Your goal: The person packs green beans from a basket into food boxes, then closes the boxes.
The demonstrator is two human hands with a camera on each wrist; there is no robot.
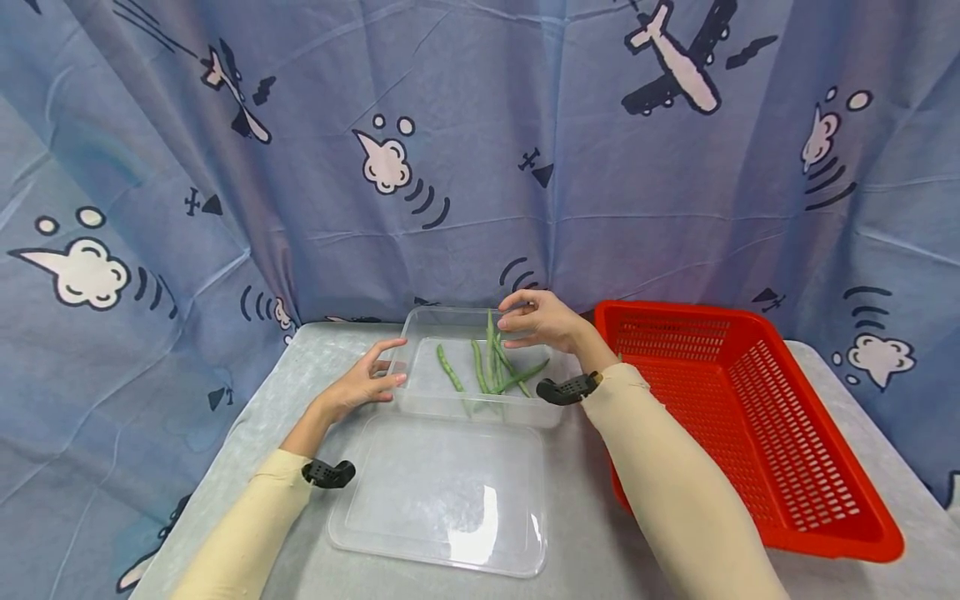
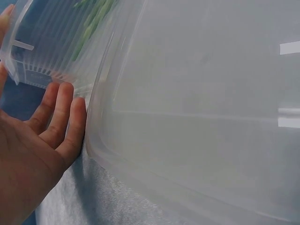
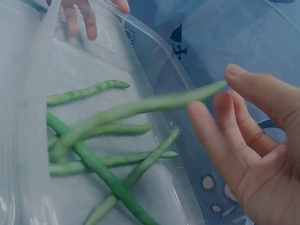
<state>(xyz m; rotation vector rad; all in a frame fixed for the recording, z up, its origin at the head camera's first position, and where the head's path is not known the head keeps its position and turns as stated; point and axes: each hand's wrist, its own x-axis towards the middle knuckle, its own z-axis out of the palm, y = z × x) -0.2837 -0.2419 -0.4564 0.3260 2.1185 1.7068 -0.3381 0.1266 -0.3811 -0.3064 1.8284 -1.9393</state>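
Observation:
A clear plastic box (image 1: 420, 379) stands on the table with several green beans (image 1: 447, 367) lying in it. My left hand (image 1: 363, 383) is at the box's left end, its loosely spread fingers (image 2: 61, 117) by the wall. Over the box's right side, my right hand (image 1: 547, 321) has its thumb and fingers apart. One slanting green bean (image 3: 136, 107) has its upper end beside those fingertips, not visibly pinched, and its lower end among the other beans. This bean looks blurred in the right wrist view.
A clear plastic lid (image 1: 442, 483) lies on the table in front of the box. To the right stands a red slotted basket (image 1: 817, 417), partly hidden by my right sleeve. A blue patterned curtain (image 1: 465, 233) hangs behind the table.

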